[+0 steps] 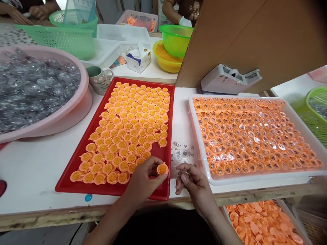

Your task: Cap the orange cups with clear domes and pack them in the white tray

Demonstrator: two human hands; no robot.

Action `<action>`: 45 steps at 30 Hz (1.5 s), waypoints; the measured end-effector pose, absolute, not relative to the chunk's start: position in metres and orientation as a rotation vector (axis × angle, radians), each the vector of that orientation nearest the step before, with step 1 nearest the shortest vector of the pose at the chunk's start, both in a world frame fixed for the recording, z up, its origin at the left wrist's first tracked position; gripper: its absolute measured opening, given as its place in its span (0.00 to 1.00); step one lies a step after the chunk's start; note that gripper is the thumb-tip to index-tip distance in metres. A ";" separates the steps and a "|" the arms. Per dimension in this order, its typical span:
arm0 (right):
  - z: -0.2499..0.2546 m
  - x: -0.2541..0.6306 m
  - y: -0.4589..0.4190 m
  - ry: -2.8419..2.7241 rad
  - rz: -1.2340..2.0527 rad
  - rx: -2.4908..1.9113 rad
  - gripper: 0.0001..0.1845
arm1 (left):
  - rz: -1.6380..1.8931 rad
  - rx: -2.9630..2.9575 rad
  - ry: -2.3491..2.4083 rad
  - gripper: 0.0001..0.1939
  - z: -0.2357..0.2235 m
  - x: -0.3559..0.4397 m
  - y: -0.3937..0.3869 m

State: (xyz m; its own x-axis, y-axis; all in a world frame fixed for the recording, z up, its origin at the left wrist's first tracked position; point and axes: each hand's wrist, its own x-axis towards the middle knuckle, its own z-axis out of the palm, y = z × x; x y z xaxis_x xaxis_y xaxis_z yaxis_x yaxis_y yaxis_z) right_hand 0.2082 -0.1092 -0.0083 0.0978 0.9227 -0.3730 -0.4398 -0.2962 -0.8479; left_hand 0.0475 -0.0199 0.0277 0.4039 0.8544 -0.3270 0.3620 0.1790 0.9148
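Observation:
Between the thumb and fingers of my left hand [144,182] is a small orange toy cup [162,169] with yellow-orange filling, held over the near right corner of a red tray [163,190]. Rows of similar filled cups [127,129] cover most of that tray. My right hand [195,185] is pinched just right of the tray, with a small clear disc [184,174] apparently at its fingertips. Beyond it, several clear printed discs [182,153] lie on the white table. On the right, a white tray [199,149] holds rows of orange cups topped with printed discs.
A pink basin [84,88] of clear plastic pieces stands left. Behind are a mug [99,81], a tissue box [139,61] and a tape dispenser [227,80] before a cardboard panel [245,37]. Orange parts [260,221] fill a bin below the table edge. Other people's hands [38,12] are at the back.

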 end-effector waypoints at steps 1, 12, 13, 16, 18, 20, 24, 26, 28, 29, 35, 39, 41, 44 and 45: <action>-0.007 0.208 -0.108 -0.563 1.512 -1.169 0.08 | 0.500 1.390 1.182 0.05 0.027 0.046 -0.019; -0.008 0.208 -0.096 -0.678 1.457 -1.282 0.07 | 0.442 1.221 1.149 0.11 0.023 0.042 -0.019; -0.008 0.207 -0.095 -0.666 1.465 -1.261 0.06 | 0.440 1.232 1.143 0.11 0.024 0.043 -0.019; -0.006 0.205 -0.093 -0.649 1.476 -1.206 0.06 | 0.427 1.250 1.126 0.11 0.026 0.044 -0.017; -0.006 0.205 -0.093 -0.665 1.479 -1.202 0.07 | 0.412 1.256 1.117 0.10 0.027 0.044 -0.016; -0.007 0.205 -0.092 -0.684 1.470 -1.216 0.07 | 0.404 1.264 1.111 0.11 0.026 0.043 -0.016; -0.009 0.205 -0.092 -0.666 1.450 -1.238 0.07 | 0.445 1.280 1.124 0.10 0.020 0.044 -0.019; -0.008 0.204 -0.092 -0.649 1.445 -1.231 0.07 | 0.481 1.283 1.140 0.09 0.017 0.045 -0.020; -0.007 0.204 -0.092 -0.634 1.438 -1.225 0.06 | 0.503 1.286 1.150 0.10 0.017 0.046 -0.022; -0.006 0.204 -0.092 -0.626 1.439 -1.224 0.06 | 0.513 1.288 1.151 0.10 0.017 0.047 -0.022; -0.006 0.199 -0.088 -0.563 1.434 -1.253 0.07 | 0.592 1.338 1.101 0.10 0.016 0.050 -0.028; -0.004 0.195 -0.083 -0.581 1.363 -1.325 0.08 | 0.711 1.502 1.069 0.10 0.004 0.053 -0.035; -0.003 0.193 -0.083 -0.632 1.296 -1.387 0.08 | 0.784 1.602 1.050 0.11 -0.001 0.054 -0.038; 0.000 0.191 -0.086 -0.755 1.151 -1.521 0.08 | 0.840 1.657 0.989 0.13 -0.002 0.054 -0.040; 0.001 0.191 -0.088 -0.810 1.089 -1.567 0.08 | 0.838 1.641 0.964 0.14 0.000 0.054 -0.040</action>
State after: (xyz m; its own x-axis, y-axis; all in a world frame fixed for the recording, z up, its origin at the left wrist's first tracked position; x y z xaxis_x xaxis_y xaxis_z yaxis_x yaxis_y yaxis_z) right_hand 0.1909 -0.0876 0.0013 0.3650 0.8980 -0.2456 -0.0226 -0.2552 -0.9666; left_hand 0.0537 -0.0405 -0.0003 0.4390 0.8959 0.0679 0.1922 -0.1674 0.9670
